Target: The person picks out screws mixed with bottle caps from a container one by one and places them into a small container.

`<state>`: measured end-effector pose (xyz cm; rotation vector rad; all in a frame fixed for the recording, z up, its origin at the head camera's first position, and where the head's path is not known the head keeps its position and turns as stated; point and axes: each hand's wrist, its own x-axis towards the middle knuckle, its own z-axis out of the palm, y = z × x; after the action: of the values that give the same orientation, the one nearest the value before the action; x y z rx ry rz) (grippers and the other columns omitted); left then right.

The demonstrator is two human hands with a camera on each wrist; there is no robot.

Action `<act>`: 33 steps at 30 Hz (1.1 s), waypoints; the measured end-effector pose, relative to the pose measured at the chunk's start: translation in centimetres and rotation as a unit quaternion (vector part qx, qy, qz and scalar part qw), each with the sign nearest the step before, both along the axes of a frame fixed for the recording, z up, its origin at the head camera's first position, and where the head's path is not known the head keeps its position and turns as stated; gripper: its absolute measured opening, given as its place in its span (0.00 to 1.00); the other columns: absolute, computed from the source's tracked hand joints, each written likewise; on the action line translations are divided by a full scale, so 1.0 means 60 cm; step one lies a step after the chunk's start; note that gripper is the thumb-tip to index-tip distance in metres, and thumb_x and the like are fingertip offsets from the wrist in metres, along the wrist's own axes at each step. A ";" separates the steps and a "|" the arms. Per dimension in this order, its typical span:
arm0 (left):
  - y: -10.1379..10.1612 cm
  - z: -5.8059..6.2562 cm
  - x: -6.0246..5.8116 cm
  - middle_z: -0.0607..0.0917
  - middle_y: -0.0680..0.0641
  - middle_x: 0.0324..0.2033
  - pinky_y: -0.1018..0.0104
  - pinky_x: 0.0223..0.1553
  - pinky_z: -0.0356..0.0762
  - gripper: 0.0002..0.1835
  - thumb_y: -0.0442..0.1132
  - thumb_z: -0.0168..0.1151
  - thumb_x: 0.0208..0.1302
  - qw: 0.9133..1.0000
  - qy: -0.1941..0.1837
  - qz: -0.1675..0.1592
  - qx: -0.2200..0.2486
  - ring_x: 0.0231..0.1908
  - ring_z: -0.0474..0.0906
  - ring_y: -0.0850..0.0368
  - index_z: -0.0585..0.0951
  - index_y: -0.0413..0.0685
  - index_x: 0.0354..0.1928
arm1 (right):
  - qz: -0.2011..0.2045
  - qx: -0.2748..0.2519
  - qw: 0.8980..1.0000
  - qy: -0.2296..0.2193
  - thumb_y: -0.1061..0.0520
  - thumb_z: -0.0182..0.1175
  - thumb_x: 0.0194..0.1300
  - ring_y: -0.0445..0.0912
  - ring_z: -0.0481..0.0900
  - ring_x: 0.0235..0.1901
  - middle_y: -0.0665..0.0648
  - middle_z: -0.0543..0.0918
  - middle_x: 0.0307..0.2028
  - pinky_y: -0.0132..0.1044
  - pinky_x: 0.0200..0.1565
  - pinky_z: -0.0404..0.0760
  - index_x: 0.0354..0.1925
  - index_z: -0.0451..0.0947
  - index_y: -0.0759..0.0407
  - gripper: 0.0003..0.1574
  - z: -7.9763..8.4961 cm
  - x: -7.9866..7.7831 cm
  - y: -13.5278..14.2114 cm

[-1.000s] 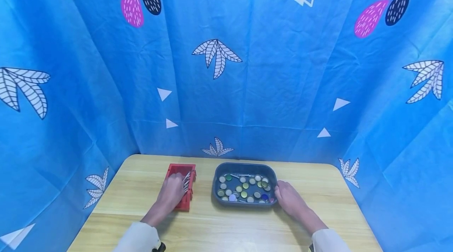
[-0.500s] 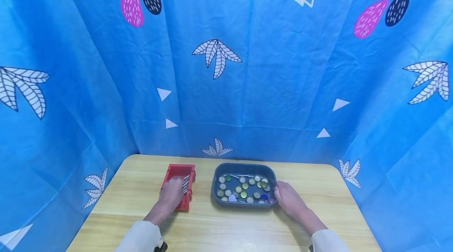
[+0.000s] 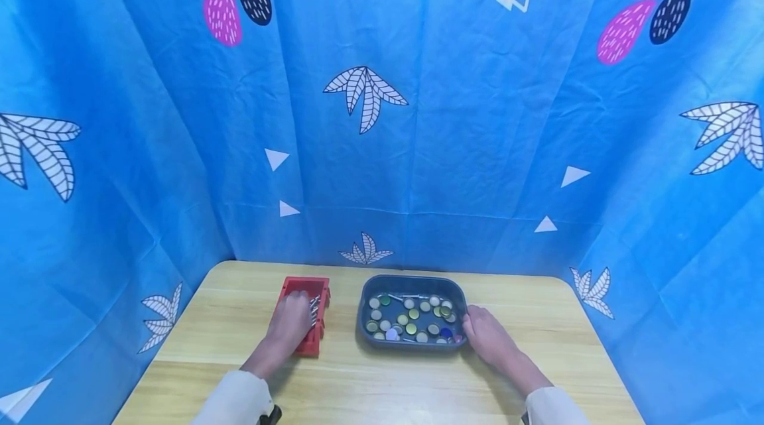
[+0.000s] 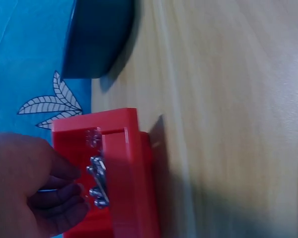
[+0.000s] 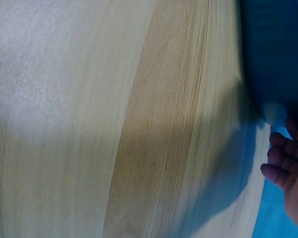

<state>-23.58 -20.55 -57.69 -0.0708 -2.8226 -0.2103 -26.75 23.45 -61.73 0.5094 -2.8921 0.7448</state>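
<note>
My left hand (image 3: 290, 322) reaches into a red plastic bin (image 3: 309, 348), its fingers bent beside several slim silver metal pieces with rounded ends (image 4: 98, 181). In the left wrist view a gap shows between thumb and fingers, with nothing visibly held. My right hand (image 3: 486, 332) grips the right end of a dark blue-grey tray (image 3: 412, 280); its fingers (image 5: 278, 173) curl at that end in the right wrist view. Inside the tray lie several bottle caps (image 3: 414, 313), pale, gold, green and dark blue, and long slim metal pieces (image 3: 412, 296) along the far side.
Both containers stand on a light wooden table (image 3: 364, 385), the red bin left of the tray with a strip of table between them. A blue patterned curtain (image 3: 382, 173) surrounds the table at the back and sides.
My left hand has dipped a little towards me within the red bin, then moved slightly back away from me. The right hand and the tray stay in place.
</note>
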 end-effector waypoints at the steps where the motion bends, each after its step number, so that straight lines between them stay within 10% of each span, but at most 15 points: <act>1: 0.001 0.003 -0.001 0.83 0.41 0.26 0.57 0.35 0.90 0.04 0.29 0.67 0.62 1.000 0.016 -0.001 -0.007 0.26 0.79 0.53 0.82 0.34 0.35 | 0.000 -0.001 1.000 0.000 0.57 0.50 0.79 0.47 0.79 0.41 0.46 0.76 0.30 0.52 0.56 0.81 0.35 0.73 0.49 0.12 0.001 0.000 0.000; 9: 0.024 0.035 -0.015 0.87 0.41 0.33 0.55 0.40 0.90 0.05 0.34 0.65 0.65 0.997 0.071 -0.026 0.029 0.34 0.83 0.51 0.85 0.38 0.37 | 0.001 -0.002 1.000 -0.001 0.57 0.50 0.79 0.47 0.79 0.43 0.47 0.77 0.31 0.53 0.57 0.81 0.35 0.74 0.50 0.12 -0.002 0.000 0.000; 18: 0.092 0.065 -0.030 0.87 0.46 0.52 0.52 0.59 0.85 0.14 0.41 0.64 0.71 0.986 -0.020 -0.110 0.122 0.58 0.83 0.48 0.84 0.47 0.55 | -0.001 -0.006 1.000 -0.002 0.56 0.49 0.80 0.49 0.81 0.45 0.47 0.79 0.33 0.54 0.60 0.81 0.39 0.77 0.52 0.11 -0.001 -0.001 0.000; 33: 0.193 0.045 -0.090 0.90 0.45 0.46 0.58 0.55 0.86 0.10 0.35 0.63 0.68 0.962 -0.013 -0.269 0.039 0.49 0.86 0.51 0.87 0.43 0.48 | -0.002 -0.013 1.000 0.006 0.56 0.49 0.79 0.48 0.81 0.46 0.45 0.79 0.34 0.53 0.59 0.81 0.38 0.77 0.51 0.12 -0.005 -0.005 -0.005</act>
<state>-29.00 -8.98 -54.98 -0.8237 -2.7521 -0.4428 -27.03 23.18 -62.02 0.5020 -2.8675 0.7741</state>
